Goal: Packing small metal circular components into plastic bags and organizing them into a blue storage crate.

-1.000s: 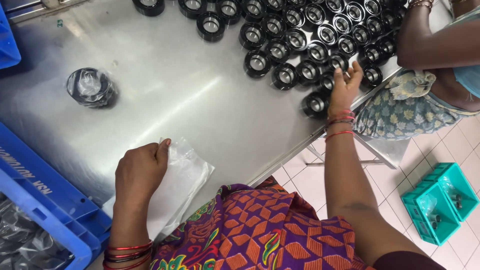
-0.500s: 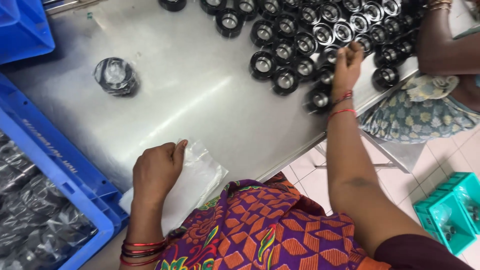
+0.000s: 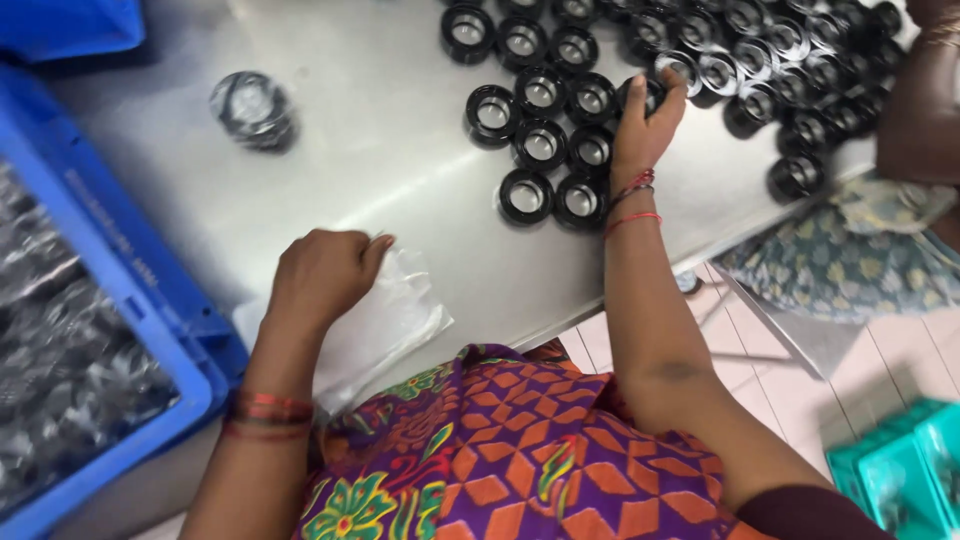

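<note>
At nine o'clock the blue crate (image 3: 150, 330) stands full of bagged parts, and its rim is just beside the left hand (image 3: 320, 275). This hand lies with fingers curled, pinching the clear plastic bag (image 3: 385, 320) flat on the counter (image 3: 380, 150); the bag lies near the front edge at six o'clock, one corner close to falling over, so I think it is better to keep the palm down on it. At eleven o'clock one wrapped black part (image 3: 252, 105) stands alone, well apart from all. Between it and the hand the counter has open room for moving. At one o'clock the right hand (image 3: 645, 125) has its grip narrow, fingers closed on one black ring (image 3: 650, 92) in the crowded group of black rings (image 3: 545, 140). Lifting straight up seems wise, because the neighbours touch it. Another person's arm (image 3: 915, 100) is at two o'clock, near that edge.
</note>
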